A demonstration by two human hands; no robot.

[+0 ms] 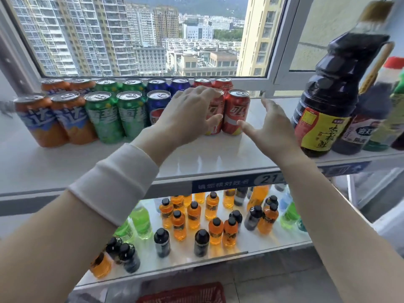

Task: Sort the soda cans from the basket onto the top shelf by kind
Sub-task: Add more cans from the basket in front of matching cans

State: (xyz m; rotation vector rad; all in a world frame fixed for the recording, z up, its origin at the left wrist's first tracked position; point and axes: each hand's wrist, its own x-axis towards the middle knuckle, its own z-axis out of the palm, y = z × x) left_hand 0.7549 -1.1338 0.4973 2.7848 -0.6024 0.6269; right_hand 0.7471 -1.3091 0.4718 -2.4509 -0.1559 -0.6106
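Observation:
Soda cans stand in two rows on the white top shelf (207,158), grouped by colour: orange cans (41,121) at the left, then green cans (102,117), blue cans (156,106), and red cans (236,112) at the right. My left hand (188,114) lies over a front red can (215,119) with fingers spread, hiding a can behind it. My right hand (271,127) hovers open just right of the red cans, touching nothing that I can see. The red basket (183,294) shows at the bottom edge, on the floor.
Large dark sauce bottles (332,99) stand at the shelf's right end, close to my right hand. A window frame (273,84) runs behind the cans. The lower shelf (251,241) holds several small orange, dark and green bottles.

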